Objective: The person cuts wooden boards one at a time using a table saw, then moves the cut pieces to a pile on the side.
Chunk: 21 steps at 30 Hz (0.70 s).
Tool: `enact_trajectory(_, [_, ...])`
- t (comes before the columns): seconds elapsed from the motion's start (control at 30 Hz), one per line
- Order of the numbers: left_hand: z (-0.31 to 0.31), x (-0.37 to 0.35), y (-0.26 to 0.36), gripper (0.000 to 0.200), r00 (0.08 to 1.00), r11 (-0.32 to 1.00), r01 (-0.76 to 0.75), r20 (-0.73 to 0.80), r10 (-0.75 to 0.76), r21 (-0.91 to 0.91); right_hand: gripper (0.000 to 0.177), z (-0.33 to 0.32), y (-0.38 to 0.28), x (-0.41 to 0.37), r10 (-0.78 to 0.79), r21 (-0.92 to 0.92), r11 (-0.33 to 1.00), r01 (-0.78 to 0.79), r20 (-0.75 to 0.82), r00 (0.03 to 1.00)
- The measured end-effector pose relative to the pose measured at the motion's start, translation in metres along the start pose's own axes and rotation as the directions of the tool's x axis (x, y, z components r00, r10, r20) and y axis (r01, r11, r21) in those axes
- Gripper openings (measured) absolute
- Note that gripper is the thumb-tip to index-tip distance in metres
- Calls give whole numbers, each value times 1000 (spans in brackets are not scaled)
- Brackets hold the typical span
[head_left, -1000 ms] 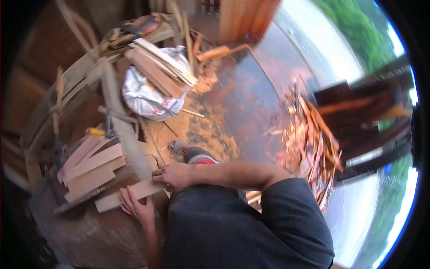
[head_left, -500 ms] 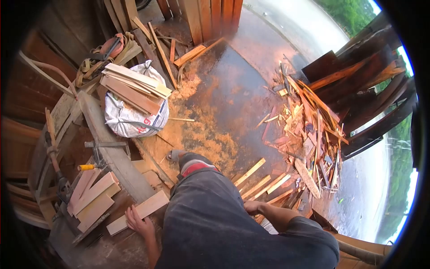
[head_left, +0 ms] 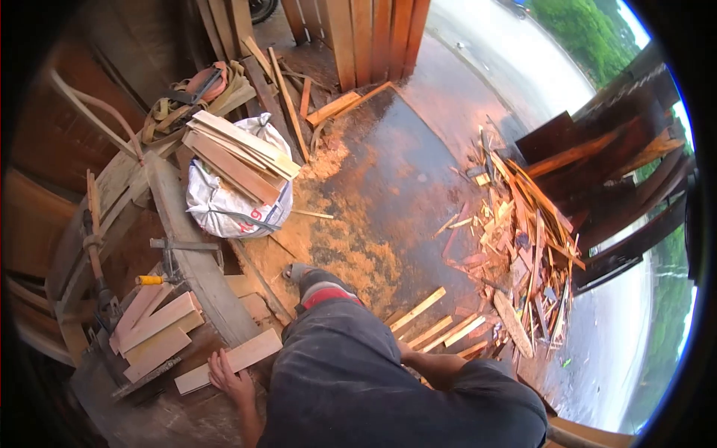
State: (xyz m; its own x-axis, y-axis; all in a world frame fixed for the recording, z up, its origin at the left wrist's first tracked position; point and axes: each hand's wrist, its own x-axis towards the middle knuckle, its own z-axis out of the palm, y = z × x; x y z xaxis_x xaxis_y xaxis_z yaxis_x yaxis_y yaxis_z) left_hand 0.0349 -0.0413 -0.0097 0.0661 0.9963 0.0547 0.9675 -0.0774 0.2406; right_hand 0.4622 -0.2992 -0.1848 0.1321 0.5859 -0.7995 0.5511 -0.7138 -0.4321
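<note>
My left hand (head_left: 233, 379) rests with its fingers stretched out across a short, pale wooden board (head_left: 250, 354) lying on a bench beside my left leg. Left of it lies a small stack of similar short boards (head_left: 158, 328). A bar clamp with a yellow handle (head_left: 150, 280) sits just above that stack. On the other side, my right forearm (head_left: 433, 367) reaches down beside my thigh. The right hand is mostly hidden behind my leg, so its fingers do not show. Several light wood strips (head_left: 427, 325) lie close to it.
A white sack (head_left: 224, 205) carrying stacked thin boards (head_left: 243, 153) stands ahead on the left. Sawdust (head_left: 351, 257) covers part of the floor. A heap of wood scraps (head_left: 515, 239) spreads at right, near dark timbers (head_left: 597, 164). Upright planks (head_left: 377, 45) stand at the back.
The view has shifted slightly, so the surroundings sit a little lower and further right. My right hand has slipped further behind my leg. The left hand stays on the board.
</note>
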Motion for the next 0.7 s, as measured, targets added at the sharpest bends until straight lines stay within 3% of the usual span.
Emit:
enact_trajectory(0.1, [-9, 2, 9, 58, 1000, 1000, -3, -19, 3, -8, 42, -14, -13, 40, 1, -98, 995, -5, -46, 999])
enact_trajectory(0.2, [0, 4, -3, 48, 988, 988, -121, -81, 129, 96, 52, -47, -14, 92, -105, -78, 990, 115, 122, 987])
enact_trajectory(0.23, [-13, 15, 8, 39, 977, 986, -165, -132, 167, 28, 55, -67, -7, 115, -140, -60, 986, 154, 191, 972])
enact_trajectory(0.27, [-27, 21, 17, 37, 975, 984, -176, -135, 176, 9, 49, -104, -38, 126, 34, -415, 910, 28, 141, 989])
enact_trajectory(0.3, [-48, 27, 29, 38, 980, 984, -164, -127, 155, -68, 36, -155, -114, 92, 41, -360, 931, -53, -39, 998])
enact_trajectory(0.33, [-76, 34, 39, 42, 965, 969, -200, -201, 170, -142, 30, -167, -111, 126, 2, -129, 991, -37, -263, 965])
enact_trajectory(0.37, [-106, 42, 50, 46, 949, 961, -204, -278, 146, -189, 26, -182, -159, 130, -216, -80, 976, 200, -366, 905])
enact_trajectory(0.4, [-127, 45, 60, 45, 941, 935, -123, -339, 4, -332, 22, -203, -220, 100, -391, -27, 904, 426, -453, 802])
enact_trajectory(0.43, [-170, 49, 69, 35, 933, 934, -100, -359, -32, -344, 19, -209, -273, 87, -519, 77, 808, 584, -376, 767])
enact_trajectory(0.47, [-199, 47, 71, 30, 927, 894, 23, -327, -187, -447, 17, -208, -326, 73, -623, 207, 692, 691, -311, 718])
enact_trajectory(0.53, [-230, 37, 71, 22, 872, 734, 193, -229, -433, -651, 23, -186, -415, 28, -797, 70, 573, 817, -188, 575])
enact_trajectory(0.6, [-211, 33, 52, 21, 704, 551, 68, -351, -617, -832, 34, -157, -484, -18, -989, -150, 137, 979, 40, 145])
enact_trajectory(0.67, [-193, 32, 40, 22, 504, 330, -55, -311, -805, -942, 44, -121, -530, -58, -961, -134, -89, 987, 271, -50])
enact_trajectory(0.7, [-160, 31, 25, 22, 402, 205, -147, -247, -882, -968, 47, -107, -531, -55, -932, -137, -87, 987, 360, -32])
